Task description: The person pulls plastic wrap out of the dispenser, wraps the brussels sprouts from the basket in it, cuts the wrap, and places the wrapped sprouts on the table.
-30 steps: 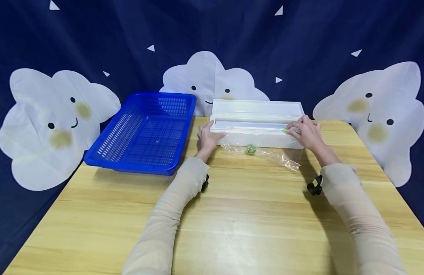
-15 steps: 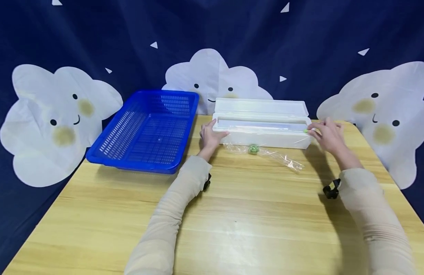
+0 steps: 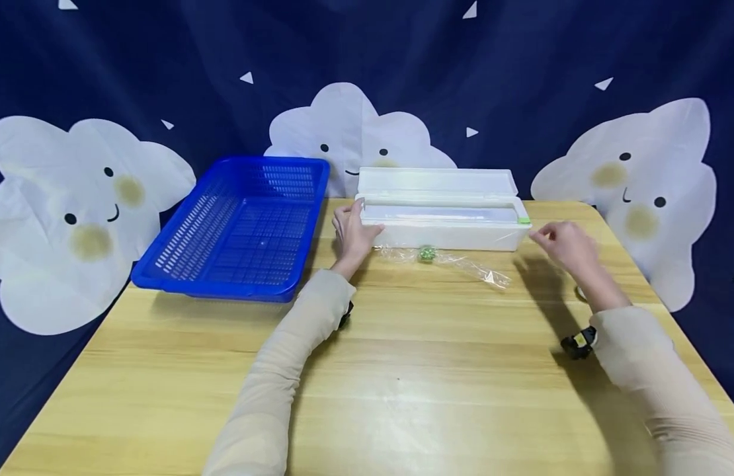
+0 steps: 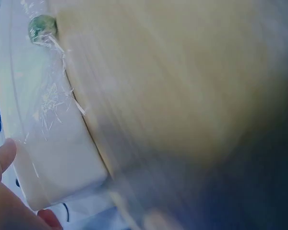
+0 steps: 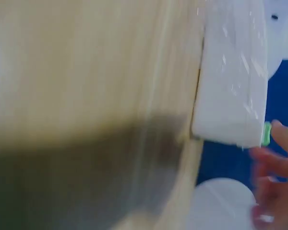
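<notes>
A long white cling film dispenser [image 3: 447,237] stands on the table with its lid raised at the back. My left hand [image 3: 352,235] holds its left end, thumb along the front and fingers behind. The green slide cutter [image 3: 524,221] sits at the far right of the dispenser's top edge. Just right of that end is my right hand [image 3: 569,248], fingers loosely curled with nothing visible in them. Clear film [image 3: 477,270] hangs over the dispenser's front onto the table. A small round green thing [image 3: 426,254] lies in the film; its kind is unclear.
A blue plastic basket [image 3: 242,284] stands at the left, close to my left forearm. The wooden table [image 3: 403,370] reaches back to a dark blue curtain [image 3: 403,39] printed with white clouds.
My right hand has slid the green cutter rightward to the dispenser's end, then let go and moved slightly away. My left hand has kept its hold on the left end.
</notes>
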{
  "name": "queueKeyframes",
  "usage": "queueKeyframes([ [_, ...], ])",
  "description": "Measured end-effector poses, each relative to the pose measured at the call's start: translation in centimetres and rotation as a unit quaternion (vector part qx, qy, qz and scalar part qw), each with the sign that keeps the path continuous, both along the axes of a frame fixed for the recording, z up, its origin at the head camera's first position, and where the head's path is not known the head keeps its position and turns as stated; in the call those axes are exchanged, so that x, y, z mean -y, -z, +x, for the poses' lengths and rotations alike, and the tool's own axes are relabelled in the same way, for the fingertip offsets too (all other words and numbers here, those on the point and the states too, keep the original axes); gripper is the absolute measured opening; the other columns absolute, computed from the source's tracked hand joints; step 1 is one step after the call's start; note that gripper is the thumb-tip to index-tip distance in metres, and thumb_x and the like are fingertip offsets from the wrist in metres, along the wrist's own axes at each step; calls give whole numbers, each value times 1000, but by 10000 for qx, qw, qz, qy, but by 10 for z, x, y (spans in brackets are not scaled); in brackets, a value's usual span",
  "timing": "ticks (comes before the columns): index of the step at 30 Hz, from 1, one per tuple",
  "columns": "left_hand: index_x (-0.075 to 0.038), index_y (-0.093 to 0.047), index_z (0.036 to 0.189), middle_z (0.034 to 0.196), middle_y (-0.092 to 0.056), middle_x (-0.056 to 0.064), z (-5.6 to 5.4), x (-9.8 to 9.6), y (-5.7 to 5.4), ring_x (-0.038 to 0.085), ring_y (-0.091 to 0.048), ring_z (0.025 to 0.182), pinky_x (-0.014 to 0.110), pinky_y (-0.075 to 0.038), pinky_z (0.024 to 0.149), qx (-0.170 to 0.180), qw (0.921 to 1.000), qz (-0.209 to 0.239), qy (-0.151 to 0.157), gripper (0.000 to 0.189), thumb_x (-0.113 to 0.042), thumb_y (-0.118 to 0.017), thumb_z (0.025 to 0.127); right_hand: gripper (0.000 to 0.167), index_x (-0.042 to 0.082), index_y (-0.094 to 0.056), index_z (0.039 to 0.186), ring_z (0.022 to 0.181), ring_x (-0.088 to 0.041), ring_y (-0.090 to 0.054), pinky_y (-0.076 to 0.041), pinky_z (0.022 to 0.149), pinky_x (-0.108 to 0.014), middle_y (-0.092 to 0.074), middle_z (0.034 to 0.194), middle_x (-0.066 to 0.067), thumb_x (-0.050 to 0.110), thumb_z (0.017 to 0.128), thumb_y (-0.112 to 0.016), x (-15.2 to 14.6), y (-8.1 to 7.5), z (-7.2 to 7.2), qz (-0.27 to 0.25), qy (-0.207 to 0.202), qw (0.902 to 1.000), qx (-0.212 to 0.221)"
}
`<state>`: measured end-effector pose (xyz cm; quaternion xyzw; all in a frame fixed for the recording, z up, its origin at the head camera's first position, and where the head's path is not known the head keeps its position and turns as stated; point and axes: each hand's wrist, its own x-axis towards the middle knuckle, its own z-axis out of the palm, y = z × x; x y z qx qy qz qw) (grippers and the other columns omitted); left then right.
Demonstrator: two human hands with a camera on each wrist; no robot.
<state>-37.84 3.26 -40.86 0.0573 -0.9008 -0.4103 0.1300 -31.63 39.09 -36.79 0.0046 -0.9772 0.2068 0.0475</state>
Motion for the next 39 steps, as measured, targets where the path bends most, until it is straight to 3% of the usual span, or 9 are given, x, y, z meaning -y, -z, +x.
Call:
queueKeyframes([
  [3,-20,-55,124,128,-37,13,2,1,-3,27,-31,116,38,-32,93,-377,9981,-462,154,55,-29,-75,73,63,-13,-50,117,102,-44,-49,-40,83,-52,-51,114,-34,44,95,-37,7,6,2,-566,-161,9933,995],
  [6,-18,-64,112,129,-38,11,4,1,-4,26,-31,114,39,-29,91,-592,9951,-730,306,39,-28,-73,76,67,-15,-42,124,106,-43,-46,-40,87,-47,-45,121,-36,45,95,-36,14,16,0,-1390,-41,9808,1364],
  [9,-17,-70,99,129,-40,8,6,-3,-2,26,-33,112,39,-29,90,-720,9928,-810,510,23,-25,-71,78,60,-12,-46,122,96,-34,-52,-43,81,-35,-52,114,-28,41,94,-41,21,24,-1,-2060,234,9717,1131],
  [12,-15,-72,88,127,-43,5,7,-2,2,25,-34,110,38,-29,89,-821,9923,-713,591,12,-22,-70,78,48,-11,-53,112,81,-21,-55,-43,70,-24,-64,92,-3,33,94,-48,29,29,-4,-2555,434,9635,671],
  [16,-12,-72,82,121,-51,4,8,-1,5,24,-38,107,39,-32,88,-1041,9907,-551,677,8,-19,-70,78,29,-6,-59,97,65,-7,-51,-43,61,-19,-55,66,24,22,91,-55,33,32,-6,-3029,515,9516,82],
  [23,-8,-72,82,106,-62,6,10,4,4,24,-46,98,36,-36,87,-1210,9864,-376,1044,9,-16,-70,78,24,-6,-63,95,63,2,-48,-40,57,-13,-56,66,29,17,89,-60,24,40,-6,-3097,15,9486,-649],
  [29,-3,-69,85,93,-68,9,13,11,4,24,-52,90,34,-38,88,-1163,9832,-71,1406,9,-11,-69,80,17,0,-66,101,70,7,-52,-43,62,-8,-62,80,26,2,86,-60,16,45,-1,-3491,-743,9295,-932],
  [33,-2,-68,85,89,-68,10,16,15,2,25,-52,87,34,-41,81,-949,9789,155,1801,7,-8,-65,82,12,-8,-64,94,71,5,-51,-41,61,-9,-60,82,25,-6,85,-57,15,38,7,-3213,-1163,9352,-932],
  [39,1,-65,83,84,-68,12,18,21,4,25,-58,83,32,-45,79,-909,9664,44,2402,5,-4,-65,82,13,-17,-58,94,70,2,-50,-40,58,-12,-58,80,21,-12,82,-55,23,24,23,-2928,-1629,9382,-866],
])
